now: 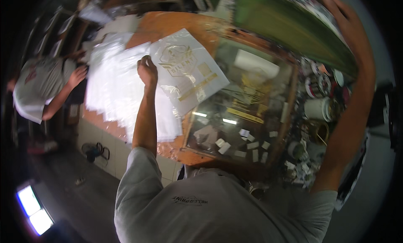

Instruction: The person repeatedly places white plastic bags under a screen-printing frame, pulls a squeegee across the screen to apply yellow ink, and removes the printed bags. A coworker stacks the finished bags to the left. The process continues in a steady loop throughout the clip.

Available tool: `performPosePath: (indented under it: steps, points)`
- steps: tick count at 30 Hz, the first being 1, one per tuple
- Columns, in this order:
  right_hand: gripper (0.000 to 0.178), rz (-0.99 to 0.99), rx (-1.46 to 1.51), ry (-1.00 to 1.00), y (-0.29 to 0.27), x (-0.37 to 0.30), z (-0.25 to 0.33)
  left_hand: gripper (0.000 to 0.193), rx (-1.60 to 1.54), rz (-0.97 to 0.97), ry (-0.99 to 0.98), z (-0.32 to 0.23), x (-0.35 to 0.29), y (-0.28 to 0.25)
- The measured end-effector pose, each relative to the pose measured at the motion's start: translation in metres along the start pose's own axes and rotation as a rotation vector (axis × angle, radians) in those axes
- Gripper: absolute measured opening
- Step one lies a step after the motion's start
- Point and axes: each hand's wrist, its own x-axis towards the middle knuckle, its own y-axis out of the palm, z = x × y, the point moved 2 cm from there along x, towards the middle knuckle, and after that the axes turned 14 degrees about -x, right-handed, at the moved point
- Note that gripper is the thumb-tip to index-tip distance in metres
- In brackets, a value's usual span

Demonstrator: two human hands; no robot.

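clear plastic sheet [191, 70] printed in gold, over the white stack [111, 75], long axis slanting down rightward, its top toward upper left, left hand [147, 70] pinched on its left edge, right hand [343, 17] at the green frame [289, 31], grip i cannot tell

Overlapping sheets [113, 83] lie on the worktop [168, 20], left of the frame's centre. A bag [205, 81], next to the left hand [147, 70], spans from them toward a glass panel [205, 138] right of centre. A screen [289, 31] stands above the panel, upper right, near the right hand [341, 12]. Containers [317, 107] crowd the right; a co-worker [44, 81] is far left.
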Motion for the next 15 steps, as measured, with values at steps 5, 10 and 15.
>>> performPosePath:
  steps: [5, 10, 15]
  points:
    - [0.069, 0.09, 0.029, 0.113, -0.004, -0.009, -0.001, 0.048, 0.399, -0.076, 0.138, 0.021, -0.027, -0.12]
    - [0.069, 0.149, 0.07, 0.098, 0.0, -0.013, 0.011, 0.064, 0.317, 0.832, -0.015, -0.058, -0.247, -0.089]
    - [0.057, -0.04, 0.006, -0.062, 0.005, -0.021, -0.023, 0.058, 0.022, 0.842, 0.302, -0.168, -0.286, 0.032]
